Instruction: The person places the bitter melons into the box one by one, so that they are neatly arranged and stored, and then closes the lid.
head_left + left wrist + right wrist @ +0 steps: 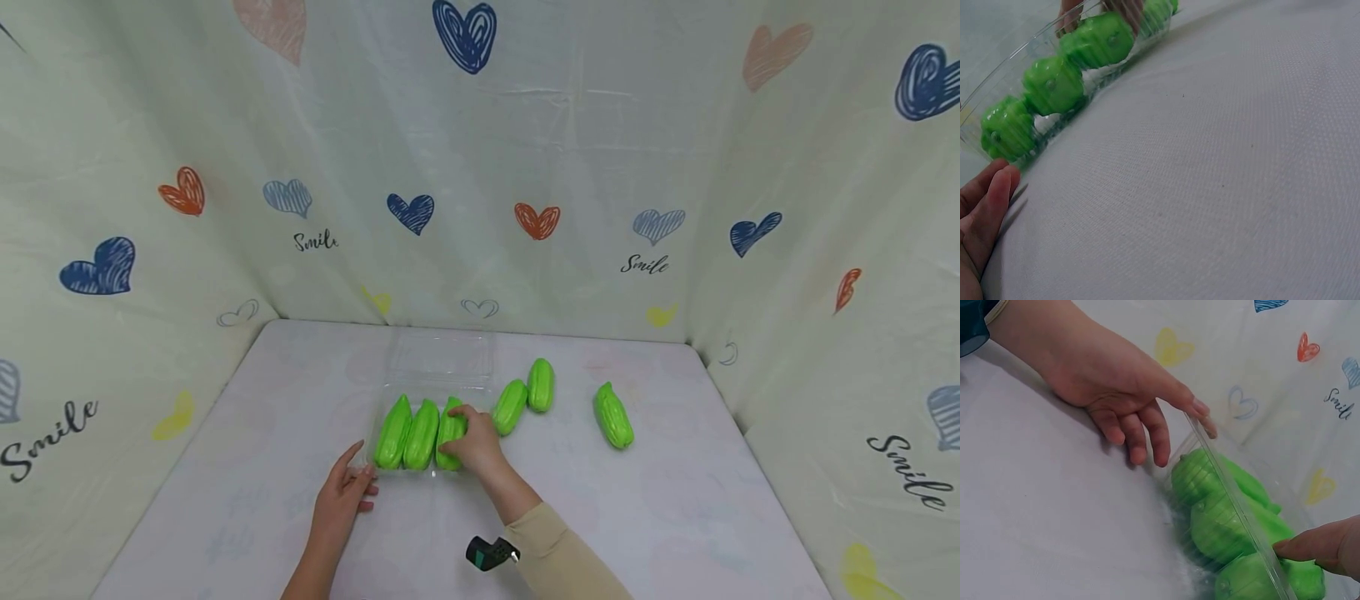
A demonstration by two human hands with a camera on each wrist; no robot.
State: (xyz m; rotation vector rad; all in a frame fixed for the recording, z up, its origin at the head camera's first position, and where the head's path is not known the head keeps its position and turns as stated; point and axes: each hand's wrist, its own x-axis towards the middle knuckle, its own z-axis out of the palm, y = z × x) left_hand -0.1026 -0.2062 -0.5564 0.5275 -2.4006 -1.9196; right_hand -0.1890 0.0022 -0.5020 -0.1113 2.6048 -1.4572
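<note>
A clear plastic container [405,473] lies on the table, its lid [441,354] folded open behind it. Inside, two green ridged gourds [393,433] [422,434] stand side by side. My right hand [480,442] grips a third gourd [448,429] at the container's right end, thumb at the near part and fingers toward the far end. At the front left corner my left hand [342,492] holds the container's rim. In the right wrist view, its finger and thumb tips meet that rim [1225,469], while the other fingers hang loosely outside the front wall.
Right of the container, two more gourds [510,407] [541,385] lie close together, and another gourd [614,417] lies farther right. The pale table [675,517] backs onto a curtain [585,283] printed with hearts. A dark wrist device [491,553] shows below the right sleeve.
</note>
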